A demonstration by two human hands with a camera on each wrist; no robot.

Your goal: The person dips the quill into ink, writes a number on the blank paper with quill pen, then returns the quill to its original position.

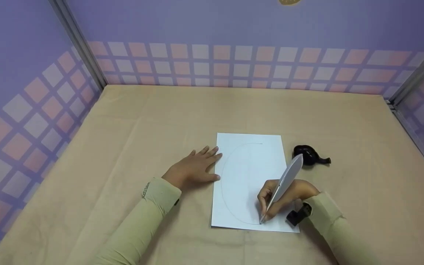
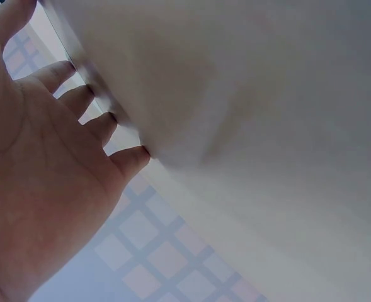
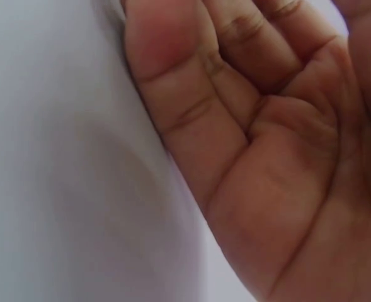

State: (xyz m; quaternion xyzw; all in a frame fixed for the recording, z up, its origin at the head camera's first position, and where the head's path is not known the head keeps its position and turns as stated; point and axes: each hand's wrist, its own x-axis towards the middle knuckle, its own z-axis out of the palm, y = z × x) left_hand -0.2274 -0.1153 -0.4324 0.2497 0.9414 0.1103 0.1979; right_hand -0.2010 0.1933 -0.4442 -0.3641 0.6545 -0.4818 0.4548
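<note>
Clock faces centred on the sheet. Nearest, at 4–5 o'clock, right hand (image 1: 292, 195) pinches a feather-shaped pen (image 1: 289, 176) low, close to the tip, presumably for fine control; the plume leans up toward 1 o'clock, clear of the fingers. Right wrist view shows mostly palm and finger, no pen. Black wrist device (image 1: 300, 213) sits by the cuff. White sheet (image 1: 250, 173) lies portrait on the cloth (image 1: 160, 117), fairly square to the person, likely for easy reach. Thin curved line (image 1: 222, 184) runs from 12 through 9 to 6, where the pen tip touches. Left hand (image 1: 196, 167) at 9–10, fingers spread wide, gripping nothing, tips along the sheet's left edge; looks like steadying it. Black bulb-shaped object (image 1: 308, 156), spout toward 3–4, stands off the paper at 2 o'clock, apparently out of the pen's way. Far back at 12: checked wall (image 1: 201, 22).
</note>
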